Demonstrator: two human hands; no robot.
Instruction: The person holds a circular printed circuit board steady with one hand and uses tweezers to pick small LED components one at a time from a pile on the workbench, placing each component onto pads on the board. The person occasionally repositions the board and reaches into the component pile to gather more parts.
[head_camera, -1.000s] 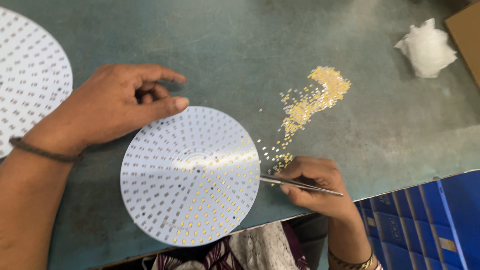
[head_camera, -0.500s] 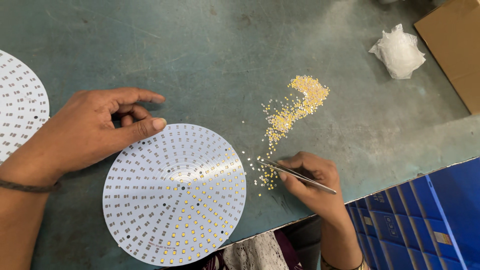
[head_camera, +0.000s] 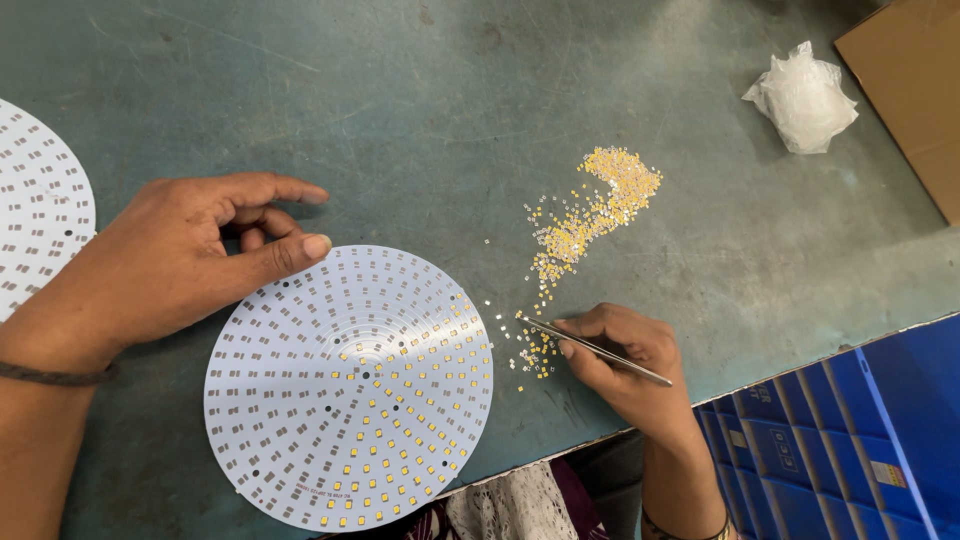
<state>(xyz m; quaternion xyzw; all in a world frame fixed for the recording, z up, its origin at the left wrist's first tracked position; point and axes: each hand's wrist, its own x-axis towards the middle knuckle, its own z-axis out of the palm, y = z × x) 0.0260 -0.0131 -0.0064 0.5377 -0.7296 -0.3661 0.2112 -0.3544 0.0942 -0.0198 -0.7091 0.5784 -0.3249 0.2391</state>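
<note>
Nearby, blue divided crates (head_camera: 840, 440), contents unclear.

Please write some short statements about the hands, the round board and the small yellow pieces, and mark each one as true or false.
1. The right hand holds metal tweezers. True.
2. The left hand rests on the upper left edge of the round white board. True.
3. The whole board is filled with yellow pieces. False: only its lower right part carries them; the rest shows bare pads.
4. The tweezers' tips are over the middle of the board. False: they point at the loose yellow pieces on the green table, right of the board.
5. A crumpled clear plastic bag lies at the upper right. True.
</note>
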